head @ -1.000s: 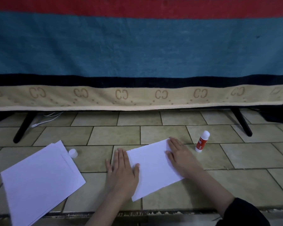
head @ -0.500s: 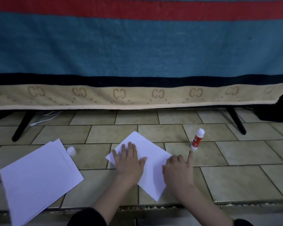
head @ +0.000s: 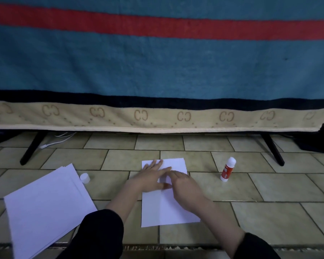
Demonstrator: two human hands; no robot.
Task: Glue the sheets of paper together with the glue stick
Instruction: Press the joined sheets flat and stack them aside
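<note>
A white sheet of paper (head: 163,210) lies on the tiled floor in front of me, its long side pointing away. My left hand (head: 150,176) rests flat on its upper left part, fingers spread. My right hand (head: 183,186) lies flat on the sheet beside it, fingertips almost touching the left hand. A red and white glue stick (head: 227,170) stands upright and uncapped on a tile to the right of the sheet. Its white cap (head: 84,178) sits on the floor to the left. A stack of white paper (head: 45,208) lies at the lower left.
A striped blue, red and beige blanket (head: 157,71) hangs across the back, above two black legs (head: 32,148) (head: 273,149). White cables (head: 60,139) lie under it at the left. A dark object (head: 318,139) sits at the far right.
The sheet has been turned from a diagonal lie to straight in front of me. Both hands have moved up and together onto its upper half. The camera has tilted up slightly.
</note>
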